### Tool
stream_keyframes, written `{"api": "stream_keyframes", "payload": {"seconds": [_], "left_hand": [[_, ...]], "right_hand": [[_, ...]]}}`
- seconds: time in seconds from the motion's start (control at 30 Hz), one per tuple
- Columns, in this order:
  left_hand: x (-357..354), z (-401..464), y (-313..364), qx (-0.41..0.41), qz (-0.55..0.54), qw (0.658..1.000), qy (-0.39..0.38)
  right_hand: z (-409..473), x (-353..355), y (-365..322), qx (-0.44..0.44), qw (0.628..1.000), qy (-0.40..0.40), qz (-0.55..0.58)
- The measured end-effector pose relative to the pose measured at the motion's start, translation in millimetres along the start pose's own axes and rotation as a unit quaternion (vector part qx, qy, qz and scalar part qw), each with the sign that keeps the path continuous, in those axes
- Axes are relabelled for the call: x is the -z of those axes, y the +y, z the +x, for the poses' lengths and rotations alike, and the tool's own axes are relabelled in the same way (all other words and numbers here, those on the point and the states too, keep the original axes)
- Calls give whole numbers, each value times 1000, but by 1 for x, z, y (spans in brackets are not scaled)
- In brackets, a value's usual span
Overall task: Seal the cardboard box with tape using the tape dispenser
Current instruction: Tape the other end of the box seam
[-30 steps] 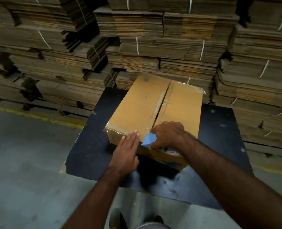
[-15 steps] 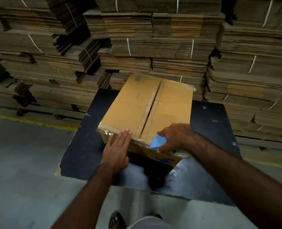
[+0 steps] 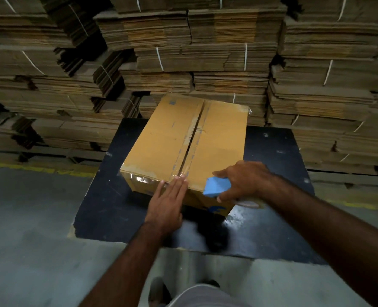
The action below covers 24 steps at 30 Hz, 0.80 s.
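Stacks [image 3: 205, 52] of flattened cardboard, tied in bundles with white straps, fill the whole background in front of you, from the left edge to the right. Below them is a grey concrete floor [image 3: 24, 251] with a worn yellow line along it.

A black table [image 3: 108, 202] stands between you and the stacks, its top scuffed and shiny in places. On it sits the box [image 3: 161, 140], a tan cardboard carton turned at a slight angle, with its near corner toward you. Its two top flaps are closed and meet in a seam running away from you, with a dark gap showing between them. Clear tape glints along the near top edge at the left corner.

Your right hand [image 3: 245, 180] is closed around the dispenser [image 3: 217, 187], a blue tool, held at the box's near edge to the right of the seam. A strip of tape shows below that hand, against the box's front face; most of the dispenser is hidden by your fingers.

Your left hand [image 3: 166, 204] is open and flat, fingers together, lying on the box's front face with its fingertips [image 3: 180, 178] reaching the top edge at the seam.
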State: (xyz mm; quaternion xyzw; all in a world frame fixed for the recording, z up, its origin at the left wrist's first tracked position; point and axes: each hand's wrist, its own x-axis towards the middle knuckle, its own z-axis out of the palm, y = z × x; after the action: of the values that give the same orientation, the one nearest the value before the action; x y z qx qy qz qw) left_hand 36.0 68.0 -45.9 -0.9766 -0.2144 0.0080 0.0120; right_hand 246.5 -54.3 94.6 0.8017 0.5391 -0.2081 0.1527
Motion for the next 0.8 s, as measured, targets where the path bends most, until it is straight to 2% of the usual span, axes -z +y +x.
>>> {"api": "stream_keyframes", "payload": {"seconds": [0.13, 0.43, 0.57, 0.7, 0.8], "left_hand": [[4, -1, 5, 10, 5, 1000, -26], [-5, 6, -22, -7, 50, 998, -43], [13, 16, -35, 9, 72, 994, -80], [17, 20, 8, -9, 1, 999, -54], [6, 18, 29, 12, -26, 999, -44]], "right_hand": [[-13, -14, 14, -29, 1000, -5, 7], [-3, -30, 4, -8, 1000, 24, 9], [6, -28, -13, -8, 998, 52, 22], [7, -27, -8, -6, 998, 55, 24], [7, -31, -6, -4, 998, 64, 19]]}}
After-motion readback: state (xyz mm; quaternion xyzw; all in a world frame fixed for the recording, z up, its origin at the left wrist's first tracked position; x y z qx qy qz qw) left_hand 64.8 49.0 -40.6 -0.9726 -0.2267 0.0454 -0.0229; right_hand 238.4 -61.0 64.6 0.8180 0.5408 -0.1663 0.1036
